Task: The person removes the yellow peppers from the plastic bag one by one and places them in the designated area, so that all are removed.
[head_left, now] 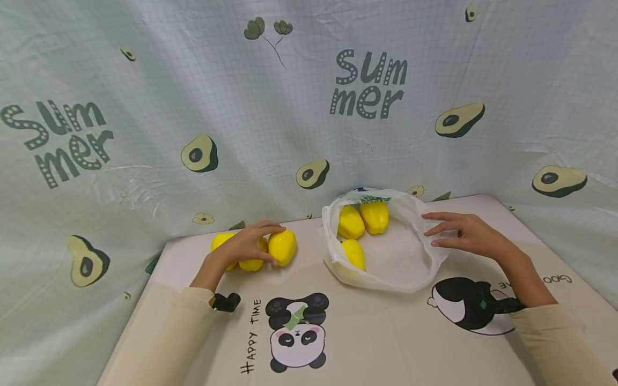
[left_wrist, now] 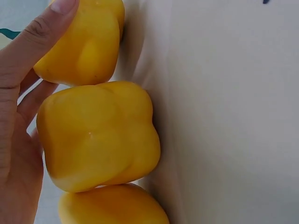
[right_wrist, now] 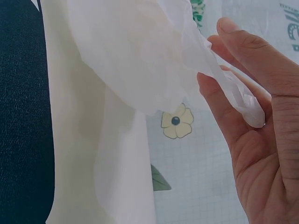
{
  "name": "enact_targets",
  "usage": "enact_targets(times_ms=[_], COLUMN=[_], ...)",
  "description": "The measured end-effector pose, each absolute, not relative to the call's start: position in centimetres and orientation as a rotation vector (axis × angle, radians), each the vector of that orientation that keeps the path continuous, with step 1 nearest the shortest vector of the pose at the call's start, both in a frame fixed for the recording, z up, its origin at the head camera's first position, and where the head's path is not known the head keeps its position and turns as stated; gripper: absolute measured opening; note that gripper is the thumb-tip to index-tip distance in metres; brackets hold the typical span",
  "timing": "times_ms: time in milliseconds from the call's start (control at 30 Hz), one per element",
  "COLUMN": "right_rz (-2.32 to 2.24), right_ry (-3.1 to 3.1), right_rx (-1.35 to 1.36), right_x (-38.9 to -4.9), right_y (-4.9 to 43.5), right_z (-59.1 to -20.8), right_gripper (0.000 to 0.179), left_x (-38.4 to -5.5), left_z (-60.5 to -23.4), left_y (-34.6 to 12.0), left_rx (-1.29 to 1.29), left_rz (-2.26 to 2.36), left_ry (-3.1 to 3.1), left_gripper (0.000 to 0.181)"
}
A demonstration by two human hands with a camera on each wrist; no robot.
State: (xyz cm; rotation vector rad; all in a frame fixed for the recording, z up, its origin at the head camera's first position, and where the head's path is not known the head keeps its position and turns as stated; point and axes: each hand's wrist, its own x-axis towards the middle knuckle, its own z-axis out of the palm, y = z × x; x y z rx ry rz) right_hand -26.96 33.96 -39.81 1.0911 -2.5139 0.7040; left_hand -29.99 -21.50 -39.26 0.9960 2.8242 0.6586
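Nearest my head camera, two beige sleeves point(head_left: 560, 338) stretch over the tabletop point(head_left: 386, 332); I see the left hand point(head_left: 246, 244) pinching a yellow pepper point(head_left: 283, 249) between thumb and fingers, two more peppers point(head_left: 251, 265) beside it partly hidden by that hand. Farther right, three peppers point(head_left: 375, 217) sit inside the open white bag point(head_left: 381, 283), whose rim runs between the loosely spread fingers of the right hand point(head_left: 470, 234).

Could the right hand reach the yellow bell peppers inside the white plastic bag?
Probably yes: the right hand is at the rim of the white plastic bag, whose wide-open mouth leaves the way to the yellow bell peppers free.
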Motion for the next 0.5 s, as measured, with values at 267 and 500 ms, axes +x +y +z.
enact_targets(times_ms=[267,500], right_rz=[0.697,0.696], right_ry=[-2.518,-2.529], right_rx=[1.065,1.051], right_x=[-26.53,-26.4], right_y=[33.67,33.54], right_z=[-40.07,-40.08], right_gripper=[0.028,0.028], left_x=[-29.92,-29.5], left_z=[-39.24,-38.97], left_y=[-21.74,-21.82], left_rx=[1.023,0.948], left_rz=[0.677,0.689], left_ry=[2.796,2.736], left_gripper=[0.085,0.087])
